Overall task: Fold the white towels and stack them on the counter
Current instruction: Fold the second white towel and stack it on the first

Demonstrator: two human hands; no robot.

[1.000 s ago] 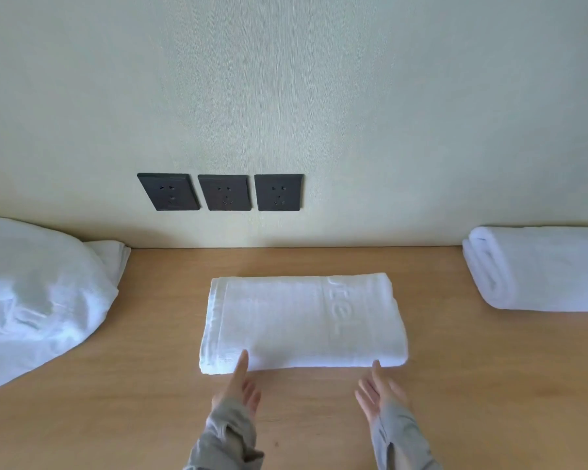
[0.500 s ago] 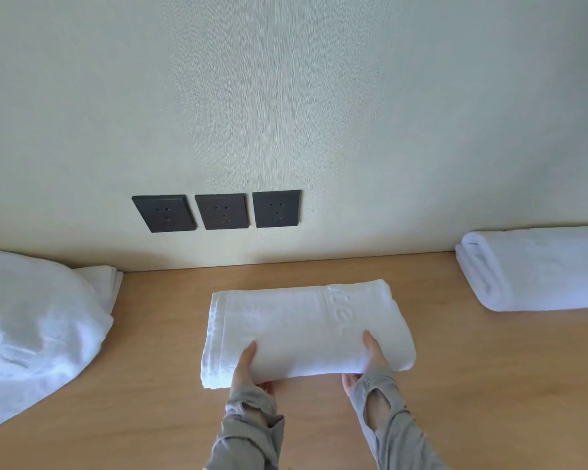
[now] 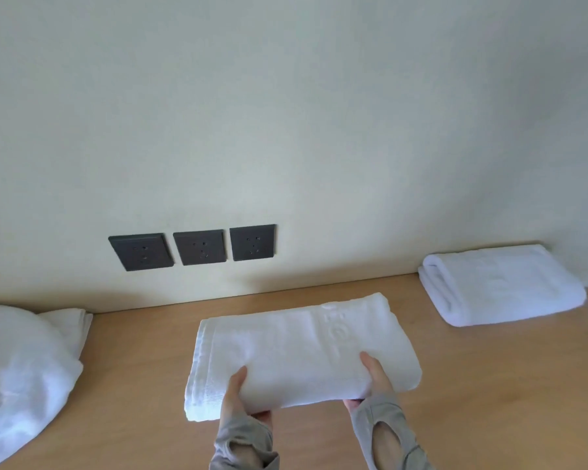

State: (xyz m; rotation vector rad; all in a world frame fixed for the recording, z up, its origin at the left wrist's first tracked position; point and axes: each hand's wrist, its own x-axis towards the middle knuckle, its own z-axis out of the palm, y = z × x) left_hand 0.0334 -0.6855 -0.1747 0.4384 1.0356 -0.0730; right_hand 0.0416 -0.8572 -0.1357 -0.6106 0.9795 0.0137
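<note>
Both hands, left hand (image 3: 240,400) and right hand (image 3: 374,379), are closing their grip on the near edge of the folded towel (image 3: 299,351), thumbs on top, at the middle of the wooden surface (image 3: 489,385). Held only there, its layers could be sagging open. The stacked towel (image 3: 503,286) is lying well apart to the right, the unfolded pile (image 3: 21,374) left; nothing is blocking the way.

Two folded white towels: one at lower centre (image 3: 299,351), one at the right edge (image 3: 503,286). One unfolded white heap (image 3: 24,374) at lower left. Three dark wall sockets (image 3: 200,247). Two hands, left (image 3: 241,398) and right (image 3: 375,378).
</note>
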